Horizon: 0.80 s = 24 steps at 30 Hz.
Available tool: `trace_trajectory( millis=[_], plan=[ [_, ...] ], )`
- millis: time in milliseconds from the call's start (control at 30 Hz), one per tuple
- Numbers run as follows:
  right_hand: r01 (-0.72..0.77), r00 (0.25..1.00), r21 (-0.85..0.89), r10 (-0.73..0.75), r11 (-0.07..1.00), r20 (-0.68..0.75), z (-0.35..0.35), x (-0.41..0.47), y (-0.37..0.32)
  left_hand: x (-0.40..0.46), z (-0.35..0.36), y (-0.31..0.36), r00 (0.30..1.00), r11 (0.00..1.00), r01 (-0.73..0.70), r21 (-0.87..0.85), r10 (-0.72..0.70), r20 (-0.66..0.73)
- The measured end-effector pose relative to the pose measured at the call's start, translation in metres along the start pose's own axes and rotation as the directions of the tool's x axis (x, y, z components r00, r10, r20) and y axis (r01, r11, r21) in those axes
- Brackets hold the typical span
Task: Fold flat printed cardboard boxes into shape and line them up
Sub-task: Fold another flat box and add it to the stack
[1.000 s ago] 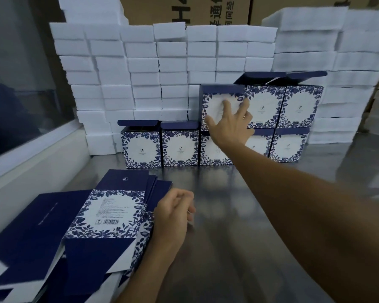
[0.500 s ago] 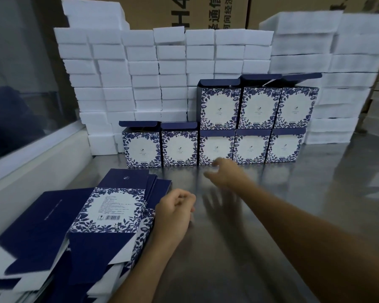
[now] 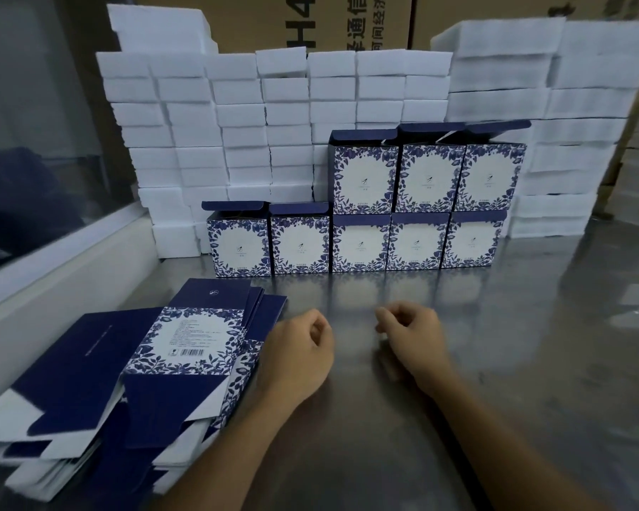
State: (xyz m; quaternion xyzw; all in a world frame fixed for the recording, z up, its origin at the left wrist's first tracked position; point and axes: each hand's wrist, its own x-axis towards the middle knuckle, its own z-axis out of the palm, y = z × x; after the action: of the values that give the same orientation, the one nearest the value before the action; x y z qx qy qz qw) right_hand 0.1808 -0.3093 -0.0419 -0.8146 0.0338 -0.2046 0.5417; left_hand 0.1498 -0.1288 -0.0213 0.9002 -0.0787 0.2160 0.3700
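Folded boxes (image 3: 362, 242), blue floral borders, white centres, stacked two rows high

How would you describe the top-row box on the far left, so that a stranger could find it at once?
Start at the wall of white foam blocks behind the steel table. Before it stand blue floral boxes in two rows: five below, three above. The box is leftmost above; no box stands on its left, only foam.

White foam blocks (image 3: 237, 116) stacked behind; metal table (image 3: 495, 363).
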Motion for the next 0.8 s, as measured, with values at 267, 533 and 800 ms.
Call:
trace_trajectory(
  millis=[267,533,800],
  plan=[
    [-0.024,0.999,0.106,0.026,0.994,-0.023,-0.005,-0.003,-0.002,0.015,-0.047,-0.02,0.975,0.835,0.153,0.529,-0.041,-0.217],
    [-0.003,1.0,0.126,0.006,0.992,-0.018,-0.005,-0.002,-0.001,0.016,-0.076,-0.071,0.793,0.651,0.537,0.537,-0.606,-0.06],
    [0.01,1.0,0.109,-0.011,0.994,0.005,-0.003,0.0,0.001,0.021,-0.086,-0.07,0.864,0.676,0.463,0.573,-0.488,-0.122]
  ],
)
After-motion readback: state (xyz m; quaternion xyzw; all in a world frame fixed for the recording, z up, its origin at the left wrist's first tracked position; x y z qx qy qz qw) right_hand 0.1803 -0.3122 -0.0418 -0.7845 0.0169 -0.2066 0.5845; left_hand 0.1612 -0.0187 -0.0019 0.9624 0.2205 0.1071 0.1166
